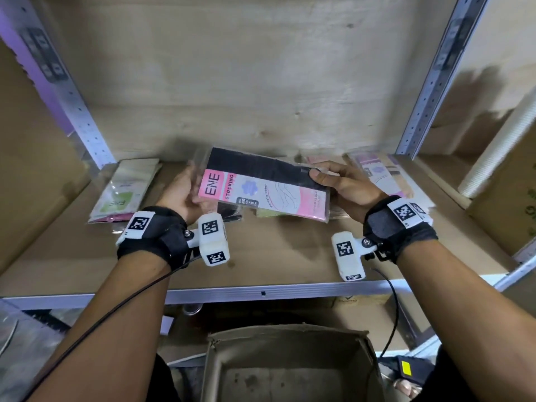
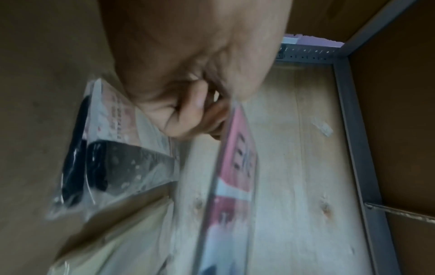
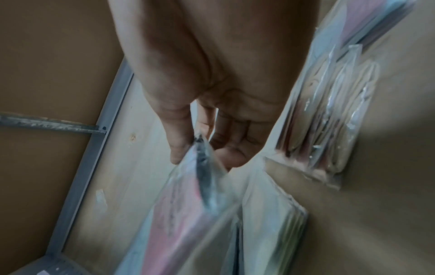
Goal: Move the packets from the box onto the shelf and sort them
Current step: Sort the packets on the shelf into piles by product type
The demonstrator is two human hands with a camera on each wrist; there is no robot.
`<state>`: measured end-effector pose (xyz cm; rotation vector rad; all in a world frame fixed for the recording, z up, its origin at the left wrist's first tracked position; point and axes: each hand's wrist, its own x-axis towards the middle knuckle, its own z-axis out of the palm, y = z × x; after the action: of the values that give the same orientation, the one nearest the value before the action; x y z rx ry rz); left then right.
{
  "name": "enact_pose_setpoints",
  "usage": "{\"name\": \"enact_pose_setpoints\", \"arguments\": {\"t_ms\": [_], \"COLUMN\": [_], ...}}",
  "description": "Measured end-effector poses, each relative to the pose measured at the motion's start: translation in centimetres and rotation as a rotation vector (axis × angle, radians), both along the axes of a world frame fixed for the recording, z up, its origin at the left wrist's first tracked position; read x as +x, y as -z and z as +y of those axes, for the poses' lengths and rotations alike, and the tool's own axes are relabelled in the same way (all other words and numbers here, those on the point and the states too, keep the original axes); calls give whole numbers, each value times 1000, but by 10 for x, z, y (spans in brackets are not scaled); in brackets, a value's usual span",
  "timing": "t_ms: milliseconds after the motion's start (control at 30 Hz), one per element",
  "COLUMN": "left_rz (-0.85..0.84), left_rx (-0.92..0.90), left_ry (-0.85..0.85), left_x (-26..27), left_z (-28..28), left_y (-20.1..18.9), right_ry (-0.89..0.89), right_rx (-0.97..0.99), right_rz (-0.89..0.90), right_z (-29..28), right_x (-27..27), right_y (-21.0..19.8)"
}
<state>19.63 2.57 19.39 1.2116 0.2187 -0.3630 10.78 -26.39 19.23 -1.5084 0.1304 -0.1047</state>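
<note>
A: Down below the forearms, saw the box, flaps open, beneath the shelf's front rail. Found no packet in the part of it in view.

B: And higher up?

A: Over the shelf, found the pink packet held clear of the board, tilted, by its two short ends. Left hand cupped round the left end, fingers curled onto it. Right hand pinched the other end, thumb on top, fingers beneath.

B: Judged how, for handling?

A: Light and thin, probably. Card insert inside, so likely fairly stiff along its length. Clear sleeve glossy, so perhaps slippery. Best taken at the ends, thumb over, without squeezing hard.

B: Farther back?

A: Saw loose packets lying under the held one, a green pile at back left, and another pile at back right. Guessed sorting by colour under way; could not tell which pile was meant.
</note>
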Motion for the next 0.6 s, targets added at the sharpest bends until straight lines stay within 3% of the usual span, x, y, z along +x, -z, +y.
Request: {"name": "enact_pose_setpoints", "arguments": {"t_ms": [67, 167, 300, 467, 600], "left_rz": [85, 88, -16, -170, -271], "left_rx": [-124, 27, 318, 293, 315], "left_ry": [-88, -110, 75, 214, 151], "left_x": [5, 8, 1, -8, -5], "left_z": [10, 15, 12, 11, 17], "left_y": [5, 8, 9, 9, 11], "right_ry": [15, 18, 18, -15, 4], "right_rx": [34, 137, 261, 237, 196], "right_rz": [31, 62, 80, 134, 169], "right_z": [2, 12, 40, 89, 118], "right_x": [2, 8, 22, 39, 50], "right_y": [-1, -3, -8, -8, -6]}}
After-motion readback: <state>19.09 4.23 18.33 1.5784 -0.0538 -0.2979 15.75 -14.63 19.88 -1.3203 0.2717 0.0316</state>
